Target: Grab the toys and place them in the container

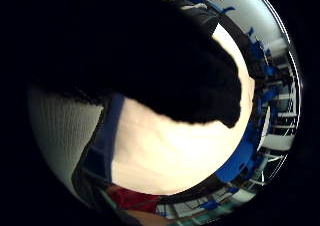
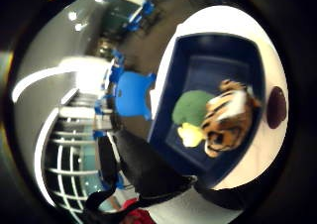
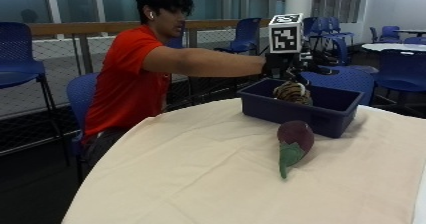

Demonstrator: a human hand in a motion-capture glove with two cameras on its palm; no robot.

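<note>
Hovering over the dark blue plastic bin (image 3: pixel 329 115), black-gloved right hand (image 3: pixel 285 66); grip impossible to tell. Lying inside: striped plush tiger (image 2: pixel 229 118), green-and-yellow plush toy (image 2: pixel 190 112). Resting just outside on the cream tablecloth (image 3: pixel 200 174): purple plush eggplant (image 3: pixel 294 137).

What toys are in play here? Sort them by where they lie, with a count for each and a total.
In the blue container: 2, the tiger toy and the green and yellow toy.
On the table beside the container: 1, the purple eggplant toy.
Total: 3 toys.
</note>
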